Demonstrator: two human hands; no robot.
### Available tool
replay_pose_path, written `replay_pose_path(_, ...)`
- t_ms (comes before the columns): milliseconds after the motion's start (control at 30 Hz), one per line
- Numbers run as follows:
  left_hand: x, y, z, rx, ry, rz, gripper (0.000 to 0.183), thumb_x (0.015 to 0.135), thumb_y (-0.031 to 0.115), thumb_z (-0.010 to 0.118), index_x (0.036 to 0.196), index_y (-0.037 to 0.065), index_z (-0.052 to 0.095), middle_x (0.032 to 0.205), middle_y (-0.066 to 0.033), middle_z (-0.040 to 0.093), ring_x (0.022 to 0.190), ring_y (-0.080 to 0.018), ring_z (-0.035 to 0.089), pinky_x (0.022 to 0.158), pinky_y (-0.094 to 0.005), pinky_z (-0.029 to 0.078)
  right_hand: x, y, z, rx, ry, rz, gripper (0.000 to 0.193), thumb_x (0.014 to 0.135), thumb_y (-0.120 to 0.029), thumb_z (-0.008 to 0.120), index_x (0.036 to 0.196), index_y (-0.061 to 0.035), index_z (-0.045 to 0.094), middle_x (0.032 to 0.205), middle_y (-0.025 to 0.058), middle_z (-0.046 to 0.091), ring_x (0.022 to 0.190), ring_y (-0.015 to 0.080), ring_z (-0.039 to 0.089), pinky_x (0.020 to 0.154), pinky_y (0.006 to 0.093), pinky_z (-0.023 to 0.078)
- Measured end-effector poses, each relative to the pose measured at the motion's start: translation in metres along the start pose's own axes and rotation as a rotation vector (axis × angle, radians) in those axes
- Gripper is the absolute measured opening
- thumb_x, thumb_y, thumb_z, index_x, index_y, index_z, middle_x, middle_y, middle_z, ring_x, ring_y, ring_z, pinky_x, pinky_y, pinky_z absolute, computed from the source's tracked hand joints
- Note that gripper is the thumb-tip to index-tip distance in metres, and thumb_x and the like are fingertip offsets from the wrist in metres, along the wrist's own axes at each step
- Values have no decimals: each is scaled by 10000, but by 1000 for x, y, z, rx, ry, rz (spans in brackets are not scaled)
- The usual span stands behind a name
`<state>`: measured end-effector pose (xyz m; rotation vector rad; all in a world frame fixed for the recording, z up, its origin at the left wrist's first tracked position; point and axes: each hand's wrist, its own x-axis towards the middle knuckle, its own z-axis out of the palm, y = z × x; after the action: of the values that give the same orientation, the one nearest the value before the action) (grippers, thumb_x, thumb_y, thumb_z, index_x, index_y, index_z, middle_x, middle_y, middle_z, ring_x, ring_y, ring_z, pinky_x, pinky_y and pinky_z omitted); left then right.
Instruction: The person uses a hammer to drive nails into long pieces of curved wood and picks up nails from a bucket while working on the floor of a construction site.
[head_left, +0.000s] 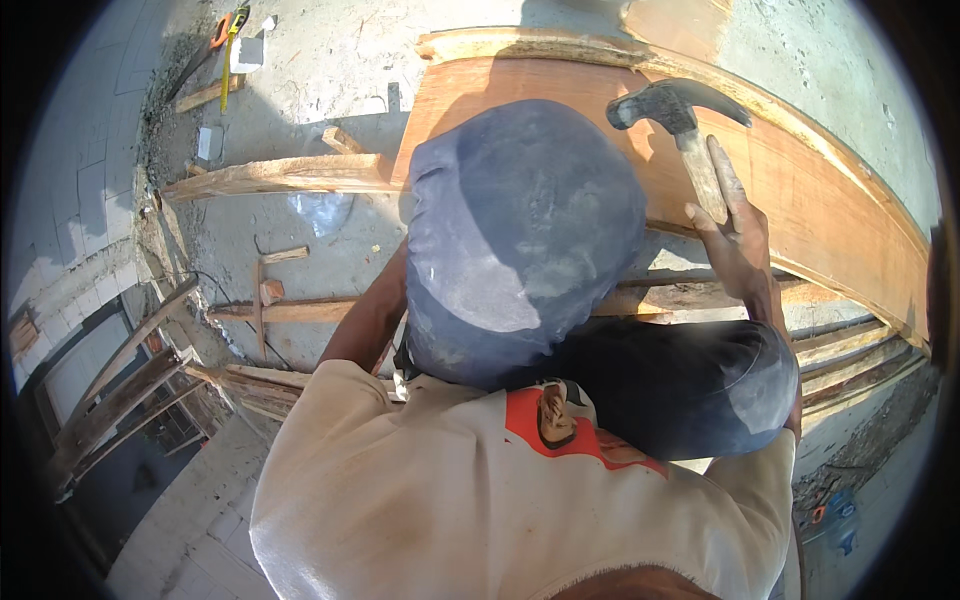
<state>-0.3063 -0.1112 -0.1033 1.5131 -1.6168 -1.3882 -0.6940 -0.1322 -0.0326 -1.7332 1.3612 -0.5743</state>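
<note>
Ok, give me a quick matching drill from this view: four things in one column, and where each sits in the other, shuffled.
Things:
1. hammer
2. plywood sheet
3. left hand
4. orange-handled tool

Places:
A. hidden behind the raised knee
B. on the concrete floor, far upper left
C. gripped in the right hand, head up
D. lying across the wooden battens

Pairs: 1-C, 2-D, 3-A, 4-B

Strong sunlight falls on a rough grey concrete floor (300, 60) and casts hard shadows. Rough pale wooden battens (280, 176) lie across it, with small wood offcuts (272, 290) scattered between them. At the left runs a pale grey block wall (75, 170), with dark timber framing (120, 390) below.
</note>
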Motion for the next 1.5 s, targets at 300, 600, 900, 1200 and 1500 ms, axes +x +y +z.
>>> replay_pose_path(300, 1, 2, -1, 246, -84, 27, 564, 971, -5, 604, 1508, 19, 434, 1444, -186, 561, 1319, -264, 597, 1120, -400, 458, 34, 2, 42, 129, 307, -665, 550, 922, -118, 772, 1445, -114, 601, 1052, 130, 760, 754, 342, 720, 695, 440, 571)
replay_pose_path(600, -5, 11, 0, 434, -91, 69, 496, 984, 29, 624, 1465, 15, 505, 1406, -177, 600, 1297, -264, 613, 1107, -406, 471, 15, 23, 22, -580, -423, -324, 633, 1013, -215, 665, 1599, -226, 427, 1044, 249, 697, 744, 370, 690, 645, 491, 537)
replay_pose_path(900, -5, 36, -23, 804, 102, 77, 433, 997, 64, 644, 1422, 12, 575, 1369, -167, 638, 1275, -263, 630, 1094, -413, 484, 31, 53, -39, -278, -377, 86, 759, 905, -171, 743, 1603, -206, 448, 918, 243, 721, 818, 371, 715, 720, 436, 578)
replay_pose_path(1200, 280, 82, -80, 601, 234, 447, 235, 977, 2, 608, 1184, 20, 720, 1206, -221, 722, 1066, -389, 718, 942, -426, 575, 30, 75, -24, -578, -122, -58, 597, 924, -461, 753, 1393, -103, 657, 1283, 234, 591, 1225, 429, 581, 1104, 529, 454)
replay_pose_path(1500, 469, 65, -81, 1174, -287, 56, 344, 804, 21, 679, 1139, -29, 740, 1061, -246, 759, 1020, -394, 745, 875, -464, 584, 36, 80, -19, -515, -66, -4, 570, 865, -447, 813, 1325, -139, 677, 1299, 228, 634, 1327, 420, 559, 1158, 556, 412)
